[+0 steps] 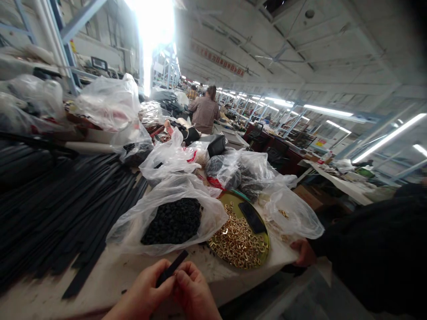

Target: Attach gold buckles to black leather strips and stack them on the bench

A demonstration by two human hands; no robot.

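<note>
At the table's front edge, my left hand (148,284) is closed around a short black strap (171,269), whose free end points up and to the right. My right hand (195,289) is pinched right against the left fingertips; what lies between its fingers is hidden. Just beyond the hands, an opened clear plastic bag (126,226) holds many small black loops (171,220). To its right, a round yellow-green tray (265,258) carries a heap of small gold buckles (238,238) and a flat black rectangular piece (251,217).
Long black strips (76,213) cover the table's left side. Filled plastic bags (173,155) crowd the back, and another bag (293,213) lies right of the tray. Another person's hand (304,252) and dark sleeve (376,249) are at the right edge. A person (205,113) is farther off.
</note>
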